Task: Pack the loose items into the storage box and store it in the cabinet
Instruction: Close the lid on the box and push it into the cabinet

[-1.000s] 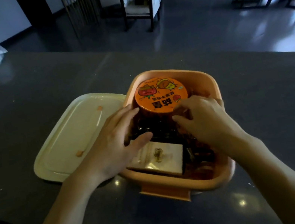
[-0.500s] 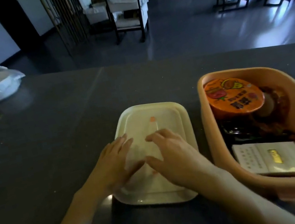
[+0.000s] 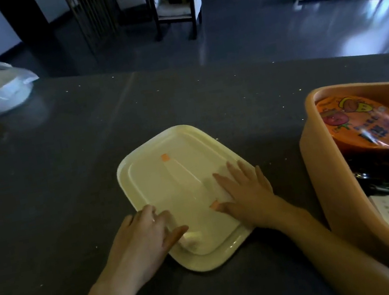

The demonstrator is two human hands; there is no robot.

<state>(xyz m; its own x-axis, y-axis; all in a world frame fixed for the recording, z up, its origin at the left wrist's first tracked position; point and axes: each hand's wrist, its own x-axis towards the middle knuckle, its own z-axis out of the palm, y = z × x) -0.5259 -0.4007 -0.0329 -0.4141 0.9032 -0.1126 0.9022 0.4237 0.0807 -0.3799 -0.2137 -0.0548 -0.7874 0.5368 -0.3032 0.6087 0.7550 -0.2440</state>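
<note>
Your left hand point(image 3: 141, 237) and right hand point(image 3: 246, 195) lie flat on the lid point(image 3: 167, 178), spread wider than before. Lettering on the cup point(image 3: 361, 128) is blurred.

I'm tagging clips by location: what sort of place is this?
Probably a restaurant or dining hall: white-covered dark wooden chairs stand on a glossy dark floor beyond the long dark speckled counter.

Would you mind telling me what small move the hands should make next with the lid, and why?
Probably grip the cream lid by its edges and lift it toward the orange storage box. The left hand and right hand lie flat on the lid, which lies on the counter beside the open box, already holding an orange cup.
</note>
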